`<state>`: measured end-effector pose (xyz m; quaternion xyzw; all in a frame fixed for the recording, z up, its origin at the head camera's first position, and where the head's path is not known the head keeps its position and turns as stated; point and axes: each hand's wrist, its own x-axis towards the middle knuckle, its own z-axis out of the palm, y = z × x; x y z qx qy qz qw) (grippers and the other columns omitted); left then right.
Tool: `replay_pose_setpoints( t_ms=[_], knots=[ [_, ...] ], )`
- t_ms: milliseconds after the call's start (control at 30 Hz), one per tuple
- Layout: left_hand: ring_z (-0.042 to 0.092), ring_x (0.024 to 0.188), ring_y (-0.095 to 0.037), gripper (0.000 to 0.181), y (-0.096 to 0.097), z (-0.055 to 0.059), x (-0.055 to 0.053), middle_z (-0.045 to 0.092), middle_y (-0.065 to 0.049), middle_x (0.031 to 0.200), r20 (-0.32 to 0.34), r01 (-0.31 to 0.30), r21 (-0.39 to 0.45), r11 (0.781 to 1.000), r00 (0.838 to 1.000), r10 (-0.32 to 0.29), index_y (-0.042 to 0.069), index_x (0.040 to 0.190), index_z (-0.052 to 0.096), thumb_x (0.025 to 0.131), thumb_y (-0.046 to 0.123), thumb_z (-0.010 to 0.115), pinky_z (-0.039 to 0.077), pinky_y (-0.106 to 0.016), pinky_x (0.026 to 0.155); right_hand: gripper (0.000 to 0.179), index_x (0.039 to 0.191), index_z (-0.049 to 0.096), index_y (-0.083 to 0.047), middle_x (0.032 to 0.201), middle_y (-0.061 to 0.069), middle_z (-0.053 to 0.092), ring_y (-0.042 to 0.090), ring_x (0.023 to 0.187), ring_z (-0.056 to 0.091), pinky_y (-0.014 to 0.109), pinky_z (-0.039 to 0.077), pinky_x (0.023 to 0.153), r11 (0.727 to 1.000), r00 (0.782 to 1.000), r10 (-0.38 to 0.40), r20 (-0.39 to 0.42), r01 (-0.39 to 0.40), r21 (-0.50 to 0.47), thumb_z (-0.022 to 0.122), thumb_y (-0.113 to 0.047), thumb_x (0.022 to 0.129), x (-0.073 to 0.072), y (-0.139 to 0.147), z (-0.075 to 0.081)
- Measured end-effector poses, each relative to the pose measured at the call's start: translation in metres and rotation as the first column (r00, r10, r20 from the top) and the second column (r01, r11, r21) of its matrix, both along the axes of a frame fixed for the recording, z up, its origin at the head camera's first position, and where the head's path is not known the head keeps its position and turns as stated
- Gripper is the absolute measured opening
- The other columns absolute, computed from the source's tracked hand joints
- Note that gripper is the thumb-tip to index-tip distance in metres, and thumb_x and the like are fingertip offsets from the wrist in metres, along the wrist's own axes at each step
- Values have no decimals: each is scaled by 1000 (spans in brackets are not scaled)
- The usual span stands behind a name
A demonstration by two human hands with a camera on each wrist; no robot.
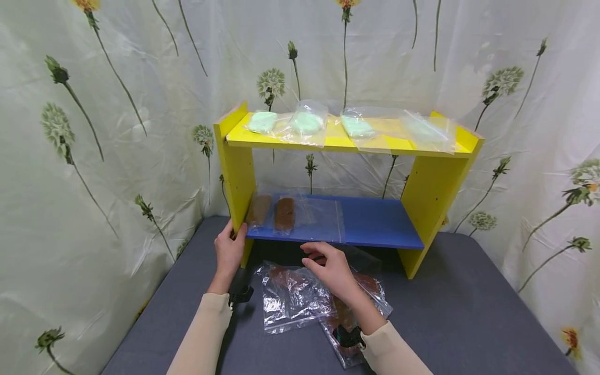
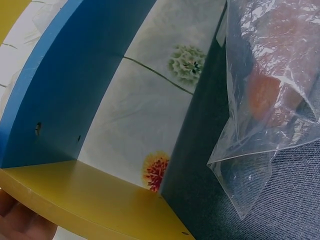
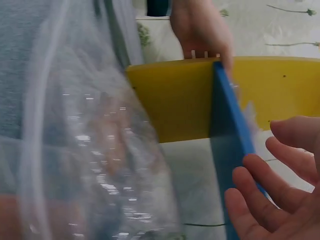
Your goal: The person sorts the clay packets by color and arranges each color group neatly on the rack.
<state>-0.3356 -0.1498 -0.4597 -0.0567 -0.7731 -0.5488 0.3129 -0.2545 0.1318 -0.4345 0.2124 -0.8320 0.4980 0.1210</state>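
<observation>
A small shelf unit has yellow side panels [image 1: 236,177] and a blue lower shelf [image 1: 375,219]. At the lower left my left hand [image 1: 228,250] grips the left panel, thumb at its front edge and fingers around its outer side. My right hand [image 1: 330,268] is just in front of the blue shelf's front edge, fingers loosely bent, holding nothing. Two brown oblong pieces [image 1: 284,213] in clear zip bags lie at the left on the blue shelf. Below my right hand, clear zip bags [image 1: 292,304] with more brown pieces lie overlapping on the table.
Several pale green pieces [image 1: 307,122] in clear bags lie along the yellow top shelf [image 1: 290,139], some bags hanging over its front edge. A dark grey cloth [image 1: 473,312] covers the table. Behind it hangs a flower-printed curtain [image 1: 154,104].
</observation>
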Motion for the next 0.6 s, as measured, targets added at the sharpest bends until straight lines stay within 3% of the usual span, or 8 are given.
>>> replay_pose_setpoints(
  t_ms=[167,367,467,600],
  knots=[
    [63,81,-26,32,1,-1,-1,68,-12,97,-4,-1,8,1000,1000,1,11,121,68,100,35,63,53,-43,71,33,128,68,-20,120,-4,66,19,104,64,34,54,87,998,998,33,47,-36,54,72,-19,95,1,-3,-16],
    [63,82,-27,33,-1,-3,0,69,-13,98,3,3,11,1000,1000,-3,10,120,68,100,36,63,54,-44,73,37,132,67,-17,124,3,66,24,110,63,43,54,88,977,997,47,53,-57,205,73,-20,95,-1,-9,-34],
    [63,82,-27,33,-1,-3,0,69,-13,98,7,4,12,1000,1000,-4,10,119,68,100,36,64,54,-46,73,39,133,67,-18,127,2,64,26,116,60,48,51,91,950,999,27,26,-34,311,73,-22,94,-3,-12,-41],
    [64,85,-29,33,-1,-1,-1,69,-14,102,8,9,11,1000,1000,-9,10,121,68,100,36,64,54,-47,75,46,137,64,-17,136,6,60,31,124,52,53,45,98,893,999,39,-28,-22,450,73,-25,92,-3,-15,-47]
  ],
)
